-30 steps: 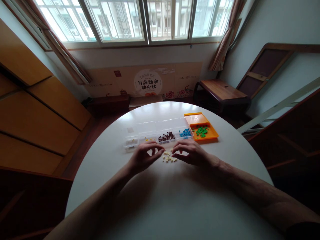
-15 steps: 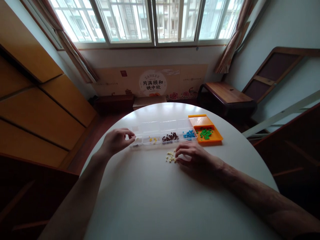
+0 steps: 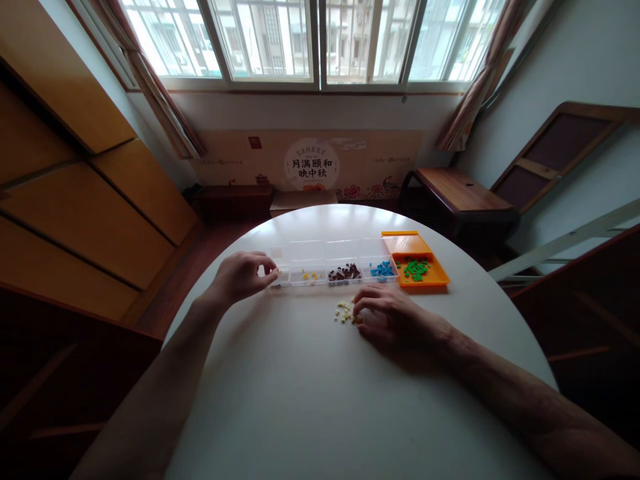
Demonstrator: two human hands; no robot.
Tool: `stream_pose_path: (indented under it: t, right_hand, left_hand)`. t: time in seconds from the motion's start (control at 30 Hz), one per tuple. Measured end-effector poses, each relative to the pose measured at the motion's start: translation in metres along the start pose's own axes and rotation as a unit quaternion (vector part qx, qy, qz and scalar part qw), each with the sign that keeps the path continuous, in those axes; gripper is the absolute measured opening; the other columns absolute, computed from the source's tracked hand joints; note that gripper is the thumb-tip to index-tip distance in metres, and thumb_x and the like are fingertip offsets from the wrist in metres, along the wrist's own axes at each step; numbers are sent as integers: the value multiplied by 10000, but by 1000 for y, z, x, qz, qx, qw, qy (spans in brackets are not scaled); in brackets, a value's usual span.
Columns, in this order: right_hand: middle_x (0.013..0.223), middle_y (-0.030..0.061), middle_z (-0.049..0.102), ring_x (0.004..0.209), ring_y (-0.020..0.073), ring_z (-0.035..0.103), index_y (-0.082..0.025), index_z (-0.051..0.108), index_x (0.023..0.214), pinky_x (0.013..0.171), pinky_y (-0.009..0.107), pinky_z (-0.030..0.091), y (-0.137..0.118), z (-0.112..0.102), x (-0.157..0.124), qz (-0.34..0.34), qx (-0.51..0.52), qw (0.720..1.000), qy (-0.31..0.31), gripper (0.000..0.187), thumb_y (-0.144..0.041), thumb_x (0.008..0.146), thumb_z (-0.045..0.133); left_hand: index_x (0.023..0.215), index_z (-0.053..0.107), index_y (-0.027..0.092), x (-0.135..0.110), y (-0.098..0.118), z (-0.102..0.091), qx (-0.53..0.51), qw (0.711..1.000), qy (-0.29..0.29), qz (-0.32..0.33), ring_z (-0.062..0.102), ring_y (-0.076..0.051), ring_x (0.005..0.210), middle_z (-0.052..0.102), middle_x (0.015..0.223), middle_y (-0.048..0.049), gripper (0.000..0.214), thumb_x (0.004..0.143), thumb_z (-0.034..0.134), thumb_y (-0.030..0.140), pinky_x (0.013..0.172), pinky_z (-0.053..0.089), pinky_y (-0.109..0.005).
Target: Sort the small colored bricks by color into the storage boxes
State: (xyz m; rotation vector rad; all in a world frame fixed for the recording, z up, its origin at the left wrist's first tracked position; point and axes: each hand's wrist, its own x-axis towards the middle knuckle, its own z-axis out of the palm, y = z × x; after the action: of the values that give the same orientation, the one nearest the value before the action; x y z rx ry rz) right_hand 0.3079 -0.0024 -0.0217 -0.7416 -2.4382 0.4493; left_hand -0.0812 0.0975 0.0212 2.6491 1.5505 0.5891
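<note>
My left hand (image 3: 245, 275) is at the left end of a clear compartment box (image 3: 309, 283), thumb and forefinger pinched over its end compartment. Whatever the pinch holds is too small to make out. Small pale yellow pieces (image 3: 344, 313) lie loose on the table before the box. At their right side rests my right hand (image 3: 390, 312), its fingers curled and the thumb and forefinger closed on a small pale yellow piece. In the box are a few yellow pieces (image 3: 311, 275), dark brown pieces (image 3: 346, 272) and blue pieces (image 3: 383, 269), each colour in its own compartment.
An orange case (image 3: 434, 279) with its lid open holds green pieces (image 3: 416, 269) at the box's right end. All stand on a round white table (image 3: 300, 387). Beyond the table are a wooden stool-like piece (image 3: 460, 187) and a window wall; wooden cabinets (image 3: 65, 220) stand left.
The view has shifted slightly, so the scene sits a little further right. My left hand's thumb and forefinger still pinch over the end compartment. My right hand stays at the pale yellow pieces.
</note>
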Motion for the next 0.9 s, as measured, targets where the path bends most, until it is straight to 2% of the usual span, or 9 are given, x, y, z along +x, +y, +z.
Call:
stream_pose_path:
  t: [0.1,0.23,0.3,0.43,0.5,0.63,0.9]
  right_hand:
    - [1118,66,761,1018,220,713,-247,717,1090,904,362,569,-1,-3,0,4,2,1000,-3,119,-228,975,742]
    - [1094,67,746,993,213,704,-242,715,1037,891,350,581,1,-4,0,8,10,1000,-5,66,-197,990,719]
    - [1097,69,745,986,209,702,-241,719,1025,886,346,584,3,-4,-1,8,11,1000,-5,48,-200,1001,717]
    - [1094,71,752,982,201,708,-236,728,1029,867,327,582,9,0,-2,-1,5,1000,4,57,-189,1030,696]
    - [1078,75,763,974,197,720,-228,725,1034,856,319,582,12,2,-2,-10,0,1000,14,63,-199,1059,675]
    - [1042,73,795,934,185,753,-215,726,1054,840,301,594,12,4,-1,-23,1,998,65,88,-237,1102,656]
    - [1024,64,827,897,188,782,-226,762,1117,841,308,624,9,10,-2,-37,16,993,113,62,-234,1077,715]
  left_hand:
    - [793,820,252,1,12,3,-6,998,8,59,572,-146,618,790,822,4,229,913,667,372,718,430,-302]
    - [864,827,259,0,37,16,-56,985,-32,159,633,-152,662,788,831,-4,250,977,642,385,806,494,-320]
    - [879,817,264,-3,53,24,-83,973,-47,209,664,-155,690,785,842,-5,238,997,641,372,791,502,-318]
    - [872,788,249,-9,79,41,-122,949,-36,287,669,-153,666,782,830,-5,179,991,685,334,738,490,-325]
    - [908,793,246,-11,88,48,-144,943,-34,297,659,-147,648,783,841,-10,157,999,691,325,744,501,-330]
    - [982,805,240,-14,100,59,-194,942,-5,275,633,-131,630,789,889,-23,140,1019,720,345,729,514,-314]
    - [1018,835,212,-18,119,78,-320,920,16,224,633,-103,616,770,856,-38,125,1040,752,303,615,498,-232]
